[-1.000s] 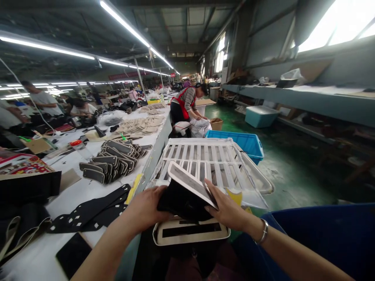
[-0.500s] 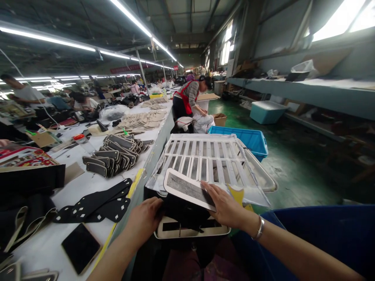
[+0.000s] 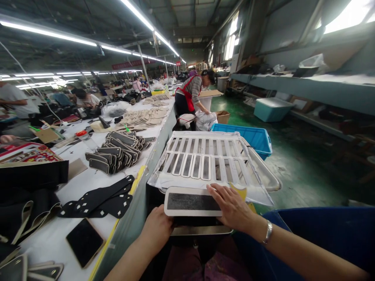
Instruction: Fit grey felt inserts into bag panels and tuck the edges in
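Note:
A rounded rectangular panel [image 3: 190, 202], dark grey in the middle with a pale border, lies nearly level in front of me. My right hand [image 3: 234, 205] grips its right end, fingers over the top face. At the panel's lower left corner my left hand [image 3: 159, 226] is closed, its fingertips hidden beneath the panel; what they pinch cannot be made out. Just beyond is a white slatted frame [image 3: 205, 136], with several smaller dark panels with pale borders [image 3: 196, 167] lying in a row on it. Below the panel shows part of a pale-rimmed container [image 3: 202, 231].
On the white table [image 3: 43, 230] at left lie a heap of dark strap pieces [image 3: 117, 152], black shaped pieces [image 3: 99, 199] and a phone-like black slab [image 3: 84, 242]. A dark blue bin [image 3: 328, 234] stands at right, a light blue crate [image 3: 249, 136] beyond. A co-worker [image 3: 190, 93] bends ahead.
The panel has turned from slanted to nearly level and come lower, covering more of the container. My left hand has shifted right and down, closer to the panel's corner. The view has shifted slightly.

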Motion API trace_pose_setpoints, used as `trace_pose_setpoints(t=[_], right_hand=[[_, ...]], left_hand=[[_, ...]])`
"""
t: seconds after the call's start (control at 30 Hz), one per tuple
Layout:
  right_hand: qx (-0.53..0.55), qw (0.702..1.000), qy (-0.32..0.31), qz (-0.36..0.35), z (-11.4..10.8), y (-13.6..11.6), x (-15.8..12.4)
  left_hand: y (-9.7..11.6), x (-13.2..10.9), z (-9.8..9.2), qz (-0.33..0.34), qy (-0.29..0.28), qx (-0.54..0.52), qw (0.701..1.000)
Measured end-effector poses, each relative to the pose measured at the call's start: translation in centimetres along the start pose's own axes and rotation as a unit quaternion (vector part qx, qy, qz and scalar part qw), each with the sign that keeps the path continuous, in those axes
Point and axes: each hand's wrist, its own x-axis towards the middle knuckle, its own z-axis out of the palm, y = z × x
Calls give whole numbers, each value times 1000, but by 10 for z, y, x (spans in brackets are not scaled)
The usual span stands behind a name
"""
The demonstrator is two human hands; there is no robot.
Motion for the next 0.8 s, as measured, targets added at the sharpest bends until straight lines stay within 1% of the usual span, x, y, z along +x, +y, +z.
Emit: trace_pose_setpoints(t=[0.07, 0.13, 0.2, 0.27, 0.37, 0.43, 0.53, 0.6, 0.63, 0.67, 0.8], right_hand=[[-35, 999, 9, -28, -4, 6, -7], [-57, 997, 11, -47, -5, 9, -10], [-72, 995, 11, -63, -1, 7, -10], [-99, 992, 16, -83, 7, 2, -7], [-154, 981, 45, -111, 19, -11, 0], [-177, 974, 57, -130, 23, -20, 3], [-194, 966, 71, -156, 23, -26, 2], [-210, 961, 68, -166, 21, -26, -1], [-218, 959, 60, -169, 21, -26, -3], [-226, 957, 48, -174, 21, -26, -5], [-238, 954, 3, -183, 23, -29, -10]], left_hand=[[3, 6, 8, -3, 6, 11, 1000], [1, 7, 10, -29, 27, 8, 999], [-8, 3, 11, -75, 55, -18, 995], [-21, -8, 17, -127, 86, -70, 986], [-38, -27, 39, -212, 127, -183, 952], [-43, -36, 58, -260, 133, -260, 921], [-40, -40, 83, -300, 128, -361, 874], [-35, -37, 90, -316, 124, -397, 853], [-33, -36, 90, -317, 121, -397, 853], [-31, -34, 89, -314, 117, -383, 861], [-31, -29, 75, -284, 94, -297, 907]])
